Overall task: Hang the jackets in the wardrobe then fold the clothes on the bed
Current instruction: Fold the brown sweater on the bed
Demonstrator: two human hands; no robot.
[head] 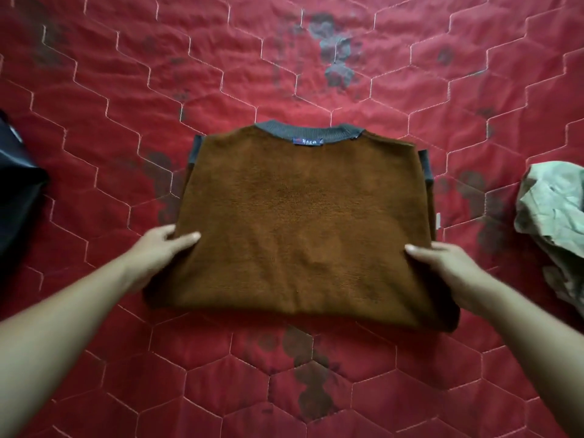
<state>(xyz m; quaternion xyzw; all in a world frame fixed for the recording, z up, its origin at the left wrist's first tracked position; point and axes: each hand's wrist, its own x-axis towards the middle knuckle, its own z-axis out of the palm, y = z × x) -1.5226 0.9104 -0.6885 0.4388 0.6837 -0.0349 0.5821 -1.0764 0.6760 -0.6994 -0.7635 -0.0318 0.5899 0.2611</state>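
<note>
A folded sweater (pixel 300 222) is laid flat mid-bed (pixel 126 74), with its grey collar (pixel 309 131) at the far side. Its left edge is pinched by the left hand (pixel 161 251), thumb on top and fingers (pixel 164 231) curled round the side. The right edge is gripped likewise by the right hand (pixel 452 267). A black garment (pixel 15 191) is seen far left and a pale garment (pixel 556 210) far right, both apart from the sweater.

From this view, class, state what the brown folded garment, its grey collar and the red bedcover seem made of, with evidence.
Brown folded garment: probably fleece or brushed knit, matte, given its fuzzy nap. Grey collar: ribbed knit, showing fine ridges. Red bedcover: padded woven cloth, faint sheen, with stitched hexagon quilting and puckers.
</note>
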